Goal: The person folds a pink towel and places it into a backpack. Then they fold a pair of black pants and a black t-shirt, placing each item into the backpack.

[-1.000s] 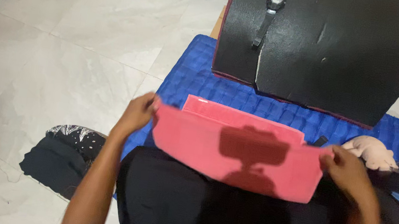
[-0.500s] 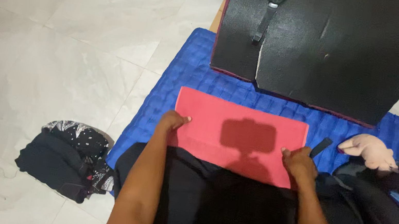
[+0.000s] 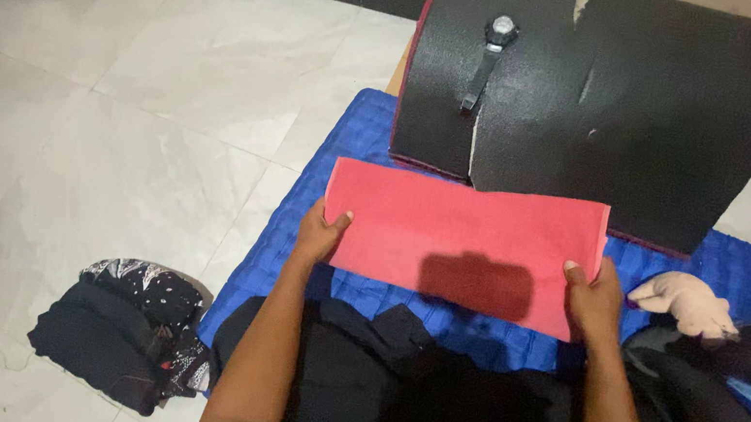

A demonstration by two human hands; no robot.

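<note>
Left hand (image 3: 318,237), right hand (image 3: 592,305) pinch red cloth (image 3: 465,233) ends over blue mat (image 3: 367,131); fingers closed on edges; best keep corners level, fabric taut.

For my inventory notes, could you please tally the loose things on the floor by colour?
Red: 1, cloth
Blue: 1, mat
Black: 3, foam board, watch, clothes pile
Beige: 1, soft toy
Total: 6
</note>
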